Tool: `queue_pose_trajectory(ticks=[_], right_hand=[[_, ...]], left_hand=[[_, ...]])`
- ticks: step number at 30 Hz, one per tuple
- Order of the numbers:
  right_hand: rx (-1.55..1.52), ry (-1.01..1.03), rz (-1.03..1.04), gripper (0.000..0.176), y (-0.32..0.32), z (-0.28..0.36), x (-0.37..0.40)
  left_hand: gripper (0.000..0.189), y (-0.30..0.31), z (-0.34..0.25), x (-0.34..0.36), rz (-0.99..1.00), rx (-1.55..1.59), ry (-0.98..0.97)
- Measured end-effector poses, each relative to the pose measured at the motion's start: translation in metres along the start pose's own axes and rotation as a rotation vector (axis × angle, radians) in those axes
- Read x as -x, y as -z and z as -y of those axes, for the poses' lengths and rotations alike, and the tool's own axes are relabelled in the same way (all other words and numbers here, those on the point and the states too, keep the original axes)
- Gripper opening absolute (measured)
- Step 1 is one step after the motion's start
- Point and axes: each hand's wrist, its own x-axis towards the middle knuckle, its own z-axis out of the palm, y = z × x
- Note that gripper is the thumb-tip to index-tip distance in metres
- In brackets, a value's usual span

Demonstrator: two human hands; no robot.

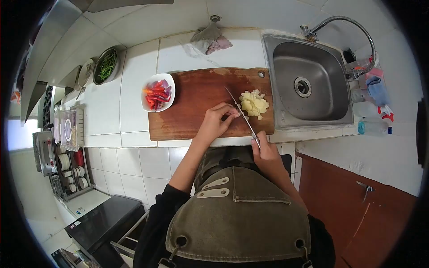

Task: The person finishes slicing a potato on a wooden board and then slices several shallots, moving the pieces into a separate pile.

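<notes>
My right hand is closed round the handle of a kitchen knife, whose blade slants up and left across the wooden cutting board. My left hand is on the board just left of the blade, fingers pinched together; whatever is between them is too small to make out. Right of the blade lies a heap of thin pale-yellow slices, perhaps garlic, with a few loose bits beside it. On the board's left edge stands a white bowl holding red chillies and purple pieces that look like shallot.
A steel sink with a flexible tap adjoins the board on the right. Bottles stand beyond it. A bowl of green chillies sits at the back left, and a cloth hangs behind the board.
</notes>
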Motion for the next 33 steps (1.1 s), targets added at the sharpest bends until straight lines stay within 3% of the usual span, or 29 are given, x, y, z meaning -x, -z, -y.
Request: queue_pose_trajectory(ticks=[13,23,33], right_hand=[[0.047,0.011,0.008,0.018,-0.014,-0.001,-0.031],[-0.008,0.007,0.03,0.019,0.001,0.003,-0.006],[0.028,0.051,0.012,0.018,-0.013,-0.001,-0.033]], left_hand=[[0.009,0.002,-0.002,0.001,0.018,-0.021,0.066],[0.008,0.0,0.006,0.002,0.016,0.003,0.033],[0.008,0.001,0.003,0.004,0.007,0.018,0.011]])
